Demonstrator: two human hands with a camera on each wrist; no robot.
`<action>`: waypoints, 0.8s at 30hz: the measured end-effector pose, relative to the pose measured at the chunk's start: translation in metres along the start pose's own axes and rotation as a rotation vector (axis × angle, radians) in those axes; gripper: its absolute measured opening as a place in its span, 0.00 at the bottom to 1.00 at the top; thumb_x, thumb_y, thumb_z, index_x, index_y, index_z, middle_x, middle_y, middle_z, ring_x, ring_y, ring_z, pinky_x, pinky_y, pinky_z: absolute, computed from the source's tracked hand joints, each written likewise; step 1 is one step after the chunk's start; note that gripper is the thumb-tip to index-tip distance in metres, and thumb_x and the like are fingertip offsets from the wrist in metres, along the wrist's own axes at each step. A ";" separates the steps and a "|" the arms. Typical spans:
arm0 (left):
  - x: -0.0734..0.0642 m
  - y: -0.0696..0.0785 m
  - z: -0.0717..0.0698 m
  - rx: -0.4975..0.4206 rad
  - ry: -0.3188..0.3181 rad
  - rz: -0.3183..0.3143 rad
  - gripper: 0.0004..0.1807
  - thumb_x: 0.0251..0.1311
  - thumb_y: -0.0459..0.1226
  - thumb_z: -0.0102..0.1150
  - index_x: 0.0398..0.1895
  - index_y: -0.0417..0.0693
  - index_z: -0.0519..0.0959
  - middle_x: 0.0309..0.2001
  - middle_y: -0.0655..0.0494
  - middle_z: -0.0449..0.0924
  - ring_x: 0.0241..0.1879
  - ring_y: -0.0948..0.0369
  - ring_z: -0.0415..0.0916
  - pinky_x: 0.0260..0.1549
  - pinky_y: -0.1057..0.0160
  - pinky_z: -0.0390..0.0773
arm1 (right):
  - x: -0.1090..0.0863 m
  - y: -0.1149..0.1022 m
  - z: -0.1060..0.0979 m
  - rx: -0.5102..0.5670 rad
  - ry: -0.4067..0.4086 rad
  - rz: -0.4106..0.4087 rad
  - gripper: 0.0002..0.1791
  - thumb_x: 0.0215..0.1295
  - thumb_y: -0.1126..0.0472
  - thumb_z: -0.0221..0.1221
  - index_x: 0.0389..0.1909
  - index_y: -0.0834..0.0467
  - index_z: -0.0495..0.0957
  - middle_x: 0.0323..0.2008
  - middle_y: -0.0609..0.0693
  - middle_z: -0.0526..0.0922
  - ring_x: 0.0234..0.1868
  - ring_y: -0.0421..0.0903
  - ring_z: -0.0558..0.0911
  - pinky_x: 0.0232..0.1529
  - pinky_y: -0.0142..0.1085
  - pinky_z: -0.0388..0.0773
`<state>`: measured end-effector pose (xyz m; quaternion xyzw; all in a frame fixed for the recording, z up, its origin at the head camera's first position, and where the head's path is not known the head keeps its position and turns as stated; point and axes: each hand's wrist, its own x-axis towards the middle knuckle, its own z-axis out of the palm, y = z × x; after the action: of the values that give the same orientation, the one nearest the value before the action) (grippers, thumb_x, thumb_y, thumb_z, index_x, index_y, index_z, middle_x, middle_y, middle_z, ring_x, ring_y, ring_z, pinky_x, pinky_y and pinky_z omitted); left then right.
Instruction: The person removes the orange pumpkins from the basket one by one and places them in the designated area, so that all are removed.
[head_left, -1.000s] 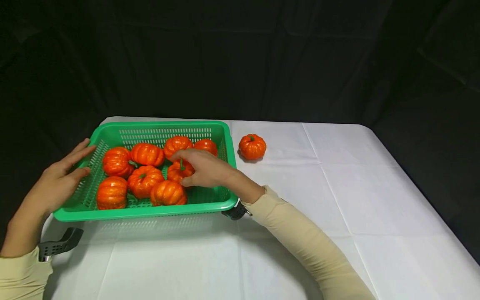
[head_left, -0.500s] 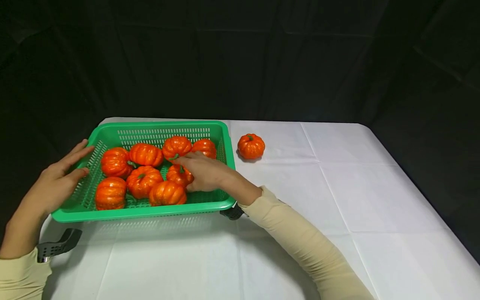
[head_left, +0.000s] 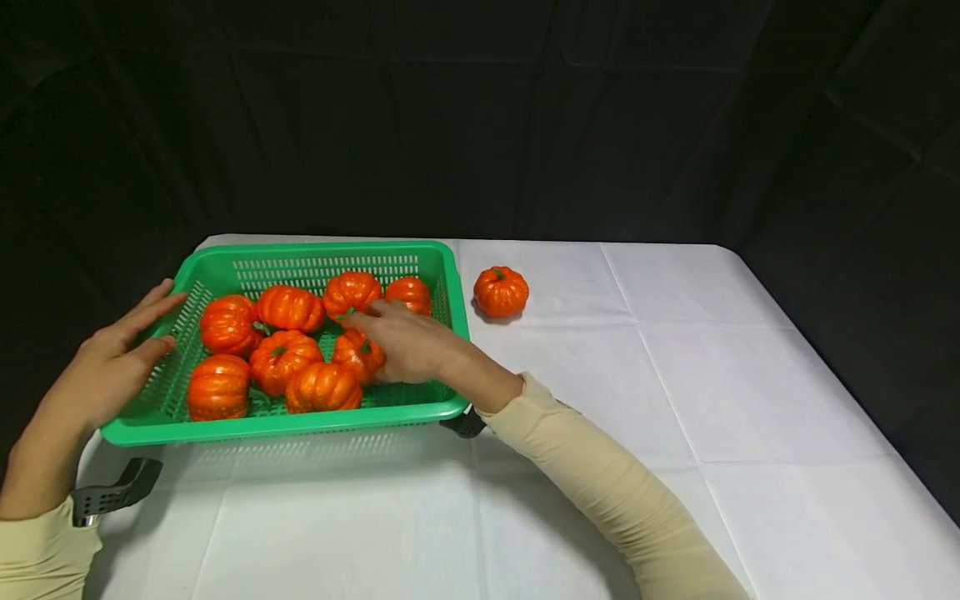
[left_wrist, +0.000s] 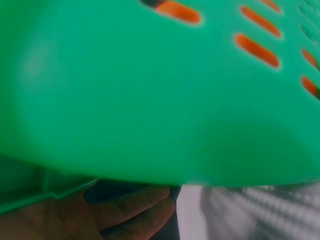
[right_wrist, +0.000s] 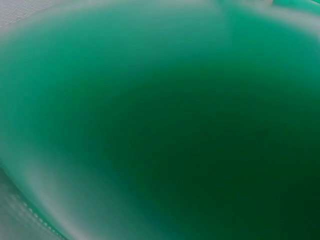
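My right hand [head_left: 412, 342] reaches into the green basket [head_left: 285, 433] and holds a small orange pumpkin [head_left: 358, 357], fingers at its far side and thumb at its near right side. Just left of it in front lies another pumpkin [head_left: 322, 387], pressed up close. My left hand [head_left: 108, 367] rests at the basket's left rim with fingers fairly straight; in the left wrist view some of its fingers [left_wrist: 135, 205] show below the green rim. The right wrist view is filled by blurred green basket wall [right_wrist: 150, 100], which hides the right hand.
Several more orange pumpkins [head_left: 285, 360] lie in the basket. A single pumpkin [head_left: 501, 292] sits on the white tablecloth [head_left: 585, 358] right of the basket. A black backdrop [head_left: 480, 117] rises behind the table.
My right hand has shifted slightly down from over the pumpkin to its right side. That pumpkin has turned a little, and the front pumpkin has moved left. My left hand stays at the rim.
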<state>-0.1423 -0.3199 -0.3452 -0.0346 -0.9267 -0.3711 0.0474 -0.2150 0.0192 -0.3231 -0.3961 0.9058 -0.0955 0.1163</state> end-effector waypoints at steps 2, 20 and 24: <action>0.000 0.000 -0.001 0.003 -0.001 0.001 0.30 0.80 0.35 0.40 0.82 0.39 0.53 0.83 0.43 0.36 0.77 0.28 0.33 0.65 0.21 0.32 | 0.001 0.000 0.000 -0.021 -0.016 -0.013 0.47 0.62 0.55 0.76 0.79 0.54 0.64 0.75 0.51 0.68 0.76 0.51 0.63 0.74 0.45 0.60; 0.000 -0.001 0.000 -0.001 0.000 0.005 0.30 0.81 0.36 0.39 0.82 0.39 0.54 0.84 0.44 0.36 0.77 0.28 0.33 0.66 0.21 0.33 | -0.004 0.002 0.000 0.049 0.108 0.024 0.41 0.55 0.52 0.79 0.71 0.49 0.75 0.66 0.48 0.77 0.62 0.48 0.73 0.58 0.43 0.76; -0.001 -0.001 0.001 -0.005 -0.004 -0.001 0.30 0.81 0.36 0.39 0.82 0.40 0.53 0.84 0.44 0.36 0.77 0.27 0.33 0.65 0.21 0.34 | -0.006 0.002 0.000 0.094 0.132 0.032 0.40 0.54 0.53 0.78 0.70 0.48 0.74 0.65 0.48 0.76 0.61 0.46 0.73 0.52 0.39 0.78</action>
<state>-0.1416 -0.3199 -0.3461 -0.0351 -0.9260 -0.3732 0.0453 -0.2129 0.0249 -0.3229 -0.3684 0.9123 -0.1618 0.0761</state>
